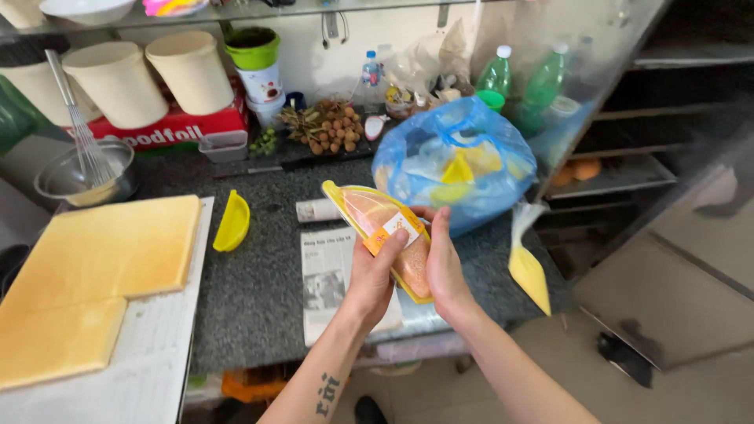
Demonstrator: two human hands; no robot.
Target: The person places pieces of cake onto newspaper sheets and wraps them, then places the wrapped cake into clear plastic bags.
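A yellow-edged clear pouch [367, 210] filled with orange-brown shredded stuff is held above the dark granite counter [259, 290]. My left hand [369, 275] grips its lower left side, thumb across the label. Against the pouch's right edge lies my right hand [444, 263], fingers wrapped round it. Just behind the pouch a blue plastic bag [455, 161] with yellow packets inside rests on the counter. A folded newspaper [328, 275] lies under my hands.
A flat yellow sponge cake [94, 275] lies on white paper at the left. Beside it is a yellow scraper [232, 224]. A whisk stands in a metal bowl [82, 177]. A filled piping bag [528, 263] hangs at the counter's right edge. Tubs, fruit and bottles line the back.
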